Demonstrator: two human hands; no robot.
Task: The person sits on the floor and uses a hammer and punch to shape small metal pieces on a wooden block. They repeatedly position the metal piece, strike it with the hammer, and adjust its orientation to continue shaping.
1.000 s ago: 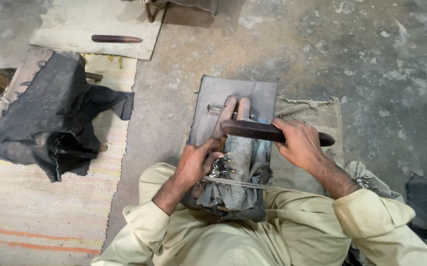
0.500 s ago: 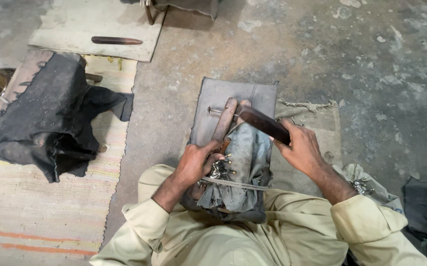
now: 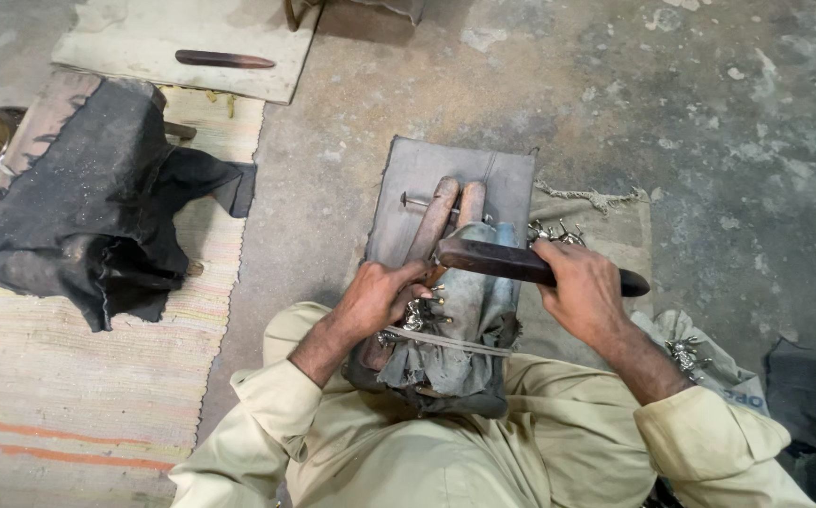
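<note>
The right hand (image 3: 585, 290) grips a dark flat wooden bar (image 3: 521, 264); the left hand (image 3: 381, 296) pinches a small silvery metal piece (image 3: 419, 311) on the cloth-wrapped wooden block (image 3: 455, 310). More silvery pieces (image 3: 551, 231) lie right, seemingly waiting.

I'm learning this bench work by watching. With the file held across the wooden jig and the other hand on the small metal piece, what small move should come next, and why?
Probably a short forward stroke of the file. The right hand grips it crosswise over the wooden jig, and the left hand pins the metal piece just below it. The file seems slightly short of the piece, so it may first need lowering onto it.
</note>
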